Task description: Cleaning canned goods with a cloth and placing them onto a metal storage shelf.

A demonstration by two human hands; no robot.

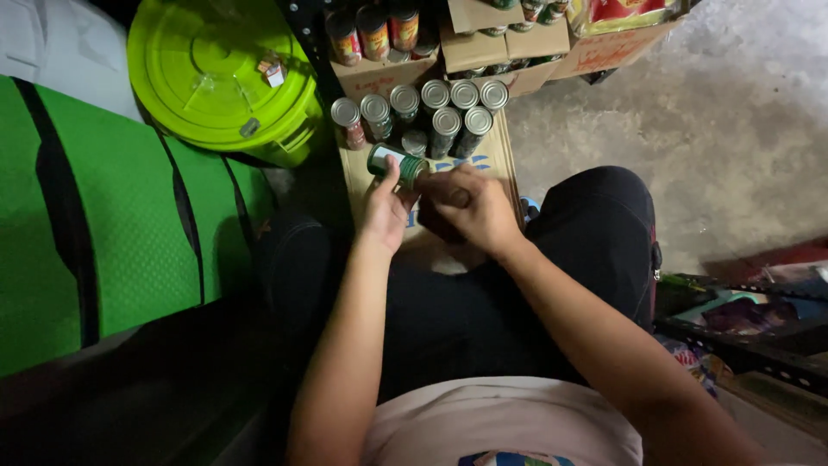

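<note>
The left hand (385, 210) pinches a green-labelled can (395, 163) lying on its side, at 12 o'clock from the knees. The right hand (470, 207) is curled beside it, seemingly touching its end. Rigid, smooth, likely weighty: best gripped around the wall. 9 upright cans (431, 112) stand just beyond.

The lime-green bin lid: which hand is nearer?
Left. The left hand, holding a green can, sits just right of the lime-green bin lid; the right hand is farther right.

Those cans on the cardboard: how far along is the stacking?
Done: a cluster of upright cans stands on the flattened cardboard. In hand: the left hand holds a green-labelled can tilted, the right hand beside it. Left: the boxes behind hold more cans.
</note>
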